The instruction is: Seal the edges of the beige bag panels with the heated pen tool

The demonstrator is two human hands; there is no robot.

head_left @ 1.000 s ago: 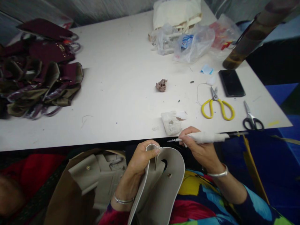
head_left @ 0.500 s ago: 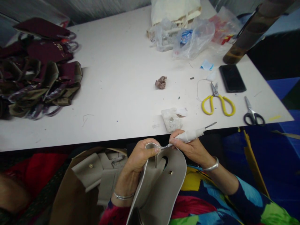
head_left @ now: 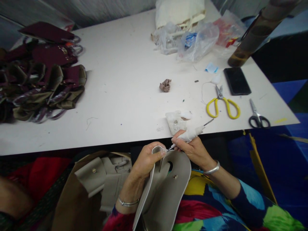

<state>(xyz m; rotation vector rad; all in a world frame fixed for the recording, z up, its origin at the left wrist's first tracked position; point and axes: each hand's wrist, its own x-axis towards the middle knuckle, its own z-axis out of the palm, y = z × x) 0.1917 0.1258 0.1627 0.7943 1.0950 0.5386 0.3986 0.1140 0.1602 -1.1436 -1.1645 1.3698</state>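
Observation:
My left hand (head_left: 145,161) pinches the rim of a grey-beige handbag (head_left: 164,195) between thumb and fingers. The bag stands open in my lap, with a small gold stud on its inner side. In my right hand (head_left: 197,153) is a slim tool wrapped in white (head_left: 191,134). From its upper end a thin metal rod points away to the right. The tool's white lower tip meets the bag's edge right beside my left thumb; the exact contact is too small to make out.
Yellow-handled scissors (head_left: 223,104), black-handled scissors (head_left: 258,117) and a phone (head_left: 237,81) lie on the white table (head_left: 120,86). A stained white pad (head_left: 173,123) is near its edge. Maroon bags (head_left: 51,56) pile up left. A carton (head_left: 69,195) holds grey-beige pieces. Another person's arm (head_left: 14,197) shows lower left.
My right hand and the white-wrapped tool have shifted slightly left and down, close to my left thumb. My left hand keeps its grip on the bag's rim. The view has moved a little.

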